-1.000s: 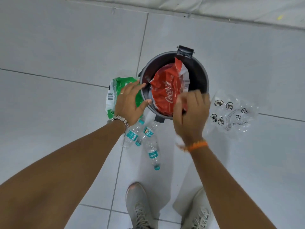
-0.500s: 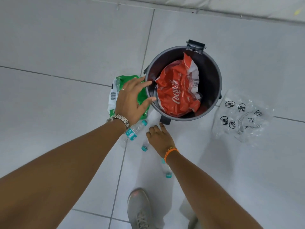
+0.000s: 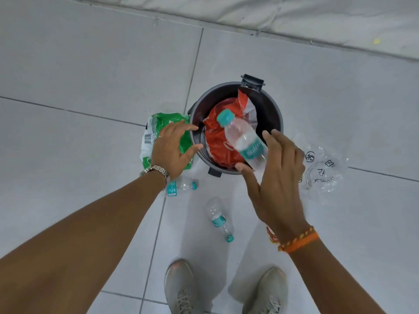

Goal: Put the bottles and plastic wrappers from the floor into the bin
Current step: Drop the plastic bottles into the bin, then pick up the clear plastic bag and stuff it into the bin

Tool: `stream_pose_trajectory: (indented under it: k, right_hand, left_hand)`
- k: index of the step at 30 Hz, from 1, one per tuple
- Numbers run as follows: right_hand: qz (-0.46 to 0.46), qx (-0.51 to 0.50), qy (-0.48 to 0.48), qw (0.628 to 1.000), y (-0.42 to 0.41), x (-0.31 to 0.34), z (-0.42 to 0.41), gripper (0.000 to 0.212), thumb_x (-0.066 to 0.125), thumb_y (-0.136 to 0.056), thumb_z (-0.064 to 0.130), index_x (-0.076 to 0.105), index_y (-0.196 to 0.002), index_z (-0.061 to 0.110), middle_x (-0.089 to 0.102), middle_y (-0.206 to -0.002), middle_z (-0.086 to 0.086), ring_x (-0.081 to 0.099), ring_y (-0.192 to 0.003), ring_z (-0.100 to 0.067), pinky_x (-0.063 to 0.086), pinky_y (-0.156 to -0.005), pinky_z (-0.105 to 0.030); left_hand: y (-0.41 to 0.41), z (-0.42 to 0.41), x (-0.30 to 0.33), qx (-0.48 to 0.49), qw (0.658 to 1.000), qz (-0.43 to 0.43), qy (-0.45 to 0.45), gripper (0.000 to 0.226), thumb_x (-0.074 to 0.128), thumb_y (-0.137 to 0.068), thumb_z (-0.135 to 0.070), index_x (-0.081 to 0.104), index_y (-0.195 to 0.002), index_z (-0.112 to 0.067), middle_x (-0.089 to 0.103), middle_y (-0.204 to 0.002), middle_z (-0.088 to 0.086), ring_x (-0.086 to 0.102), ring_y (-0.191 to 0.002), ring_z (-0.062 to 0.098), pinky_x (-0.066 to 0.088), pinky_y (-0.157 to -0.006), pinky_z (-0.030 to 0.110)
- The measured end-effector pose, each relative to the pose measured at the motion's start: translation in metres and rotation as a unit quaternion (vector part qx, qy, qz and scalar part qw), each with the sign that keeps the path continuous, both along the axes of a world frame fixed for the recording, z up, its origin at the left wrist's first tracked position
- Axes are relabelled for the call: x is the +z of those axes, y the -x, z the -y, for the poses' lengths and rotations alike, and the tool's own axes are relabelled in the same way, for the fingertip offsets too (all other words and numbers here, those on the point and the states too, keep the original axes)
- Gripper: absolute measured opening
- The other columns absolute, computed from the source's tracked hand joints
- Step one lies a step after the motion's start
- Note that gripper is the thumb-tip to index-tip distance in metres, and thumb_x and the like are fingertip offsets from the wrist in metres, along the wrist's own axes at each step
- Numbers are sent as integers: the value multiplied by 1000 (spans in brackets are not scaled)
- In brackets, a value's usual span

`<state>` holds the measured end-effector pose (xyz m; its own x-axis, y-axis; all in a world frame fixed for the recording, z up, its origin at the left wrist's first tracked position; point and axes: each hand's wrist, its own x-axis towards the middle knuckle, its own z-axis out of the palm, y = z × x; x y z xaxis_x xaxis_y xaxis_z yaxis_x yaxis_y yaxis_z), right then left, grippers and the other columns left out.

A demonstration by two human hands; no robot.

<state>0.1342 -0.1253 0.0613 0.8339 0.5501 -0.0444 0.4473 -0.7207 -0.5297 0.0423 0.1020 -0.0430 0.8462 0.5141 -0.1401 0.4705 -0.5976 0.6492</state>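
A dark round bin stands on the tiled floor with a red Coca-Cola wrapper inside. My right hand holds a clear bottle with a teal cap and label over the bin's mouth. Thumb and fingertips pinch its base, cap pointing away, the other fingers spread. My left hand hovers open over a green wrapper lying against the bin's left side, fingertips at the rim. Two more small bottles lie on the floor, one near my left wrist and one in front of my feet.
A crumpled clear plastic wrapper with black printed symbols lies right of the bin. My two grey shoes stand just behind the bottles. A white padded edge runs along the far side of the floor.
My right hand let go of the red wrapper in the bin, dropped to the floor, took one bottle and raised it over the bin. My left hand stayed by the green wrapper.
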Motion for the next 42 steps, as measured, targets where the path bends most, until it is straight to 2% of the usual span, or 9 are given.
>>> stream_pose_trajectory:
  k: [5, 11, 17, 20, 23, 30, 34, 38, 42]
  right_hand:
    - [-4, 2, -27, 1000, 54, -62, 37, 22, 63, -91, 8, 64, -112, 12, 60, -114, -9, 55, -103, -32, 48, -90, -44]
    - [-164, 186, 224, 943, 160, -183, 47, 70, 79, -73, 14, 53, -130, 45, 40, -154, -13, 49, -131, -43, 56, -94, -50]
    - [-107, 188, 299, 929, 165, -214, 49, 73, 89, -54, 2, 66, -117, 31, 58, -122, -17, 67, -93, -40, 58, -71, -50]
    - [-129, 112, 211, 962, 135, -169, 53, 78, 72, -81, 8, 33, -146, 27, 51, -131, -10, 57, -109, -33, 54, -87, -45]
    - [-119, -26, -32, 992, 92, -80, 48, 61, 69, -92, 14, 36, -143, 23, 46, -126, 4, 52, -111, -16, 48, -97, -31]
    - [-124, -253, -430, 858, -7, 37, -12, 66, 68, -93, 2, 24, -141, 3, 45, -132, -15, 61, -114, -26, 57, -88, -33]
    - [-165, -323, -287, 887, -44, -29, -13, 65, 77, -87, 32, 40, -138, 17, 48, -135, -4, 55, -119, -18, 51, -95, -28]
    - [-110, -424, -88, 895, -70, -122, 47, 58, 71, -77, 22, 50, -130, 11, 47, -138, -13, 51, -124, -37, 43, -107, -49]
    - [-234, -368, 242, 867, -75, -180, 101, 102, 76, -78, 6, 16, -150, 46, -5, -167, -8, 21, -145, -50, 36, -108, -64]
  left_hand:
    - [-1, 1, -4, -4, 1000, 18, -3, 45, 57, -92, -51, 59, -128, -23, 61, -133, 1, 52, -128, 24, 40, -107, 40]
    - [1, 11, -13, 17, 999, 46, 4, 40, 56, -95, -41, 56, -130, -21, 61, -131, -2, 51, -124, 18, 44, -106, 44]
    - [1, 6, -14, 5, 999, 45, -2, 42, 56, -95, -45, 57, -130, -21, 61, -131, -3, 51, -124, 18, 42, -104, 36]
    - [0, 3, -12, 1, 999, 36, -6, 44, 58, -94, -46, 58, -129, -20, 61, -132, -2, 52, -126, 20, 40, -104, 35]
    - [1, 3, -10, 3, 999, 34, 1, 44, 59, -93, -48, 58, -129, -22, 60, -133, -2, 51, -127, 20, 40, -106, 36]
    - [1, 10, -9, 27, 999, 29, 16, 44, 58, -93, -45, 56, -131, -23, 59, -134, -1, 50, -128, 23, 42, -107, 44]
    - [0, 14, -10, 42, 998, 33, 27, 41, 58, -93, -42, 54, -131, -25, 59, -133, -1, 50, -126, 23, 44, -105, 48]
    - [1, 15, -12, 41, 998, 43, 35, 42, 56, -94, -43, 54, -132, -25, 59, -133, -2, 50, -125, 21, 45, -103, 45]
    - [1, 17, -19, 41, 997, 58, 33, 41, 54, -96, -42, 53, -133, -24, 58, -134, -2, 50, -125, 21, 44, -103, 42]
